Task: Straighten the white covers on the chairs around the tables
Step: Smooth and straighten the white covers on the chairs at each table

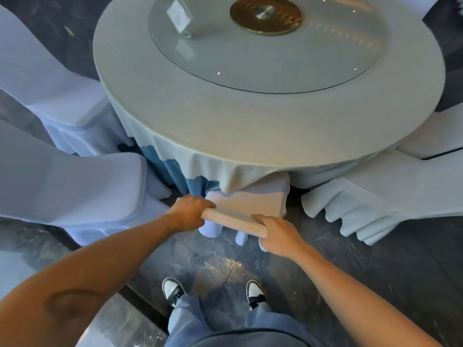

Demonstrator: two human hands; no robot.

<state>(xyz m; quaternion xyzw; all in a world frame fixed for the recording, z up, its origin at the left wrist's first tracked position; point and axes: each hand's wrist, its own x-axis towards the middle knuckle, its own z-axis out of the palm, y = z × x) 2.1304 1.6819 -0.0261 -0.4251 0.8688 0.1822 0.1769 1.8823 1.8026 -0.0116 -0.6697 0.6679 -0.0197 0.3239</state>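
Observation:
A chair in a white cover (246, 201) stands right in front of me, its seat tucked partly under the round table (250, 116). The top edge of its backrest (233, 221) runs between my hands. My left hand (189, 211) grips the left end of that edge with curled fingers. My right hand (278, 234) grips the right end the same way. The cover hangs down to the floor below the backrest.
White-covered chairs stand at the left (75, 191), the far left (45, 91) and the right (370, 204) around the table. A glass turntable (265, 46) with a brass centre lies on the tabletop. A blue skirt (175, 171) hangs under the tablecloth. My shoes stand on dark marble floor (220, 261).

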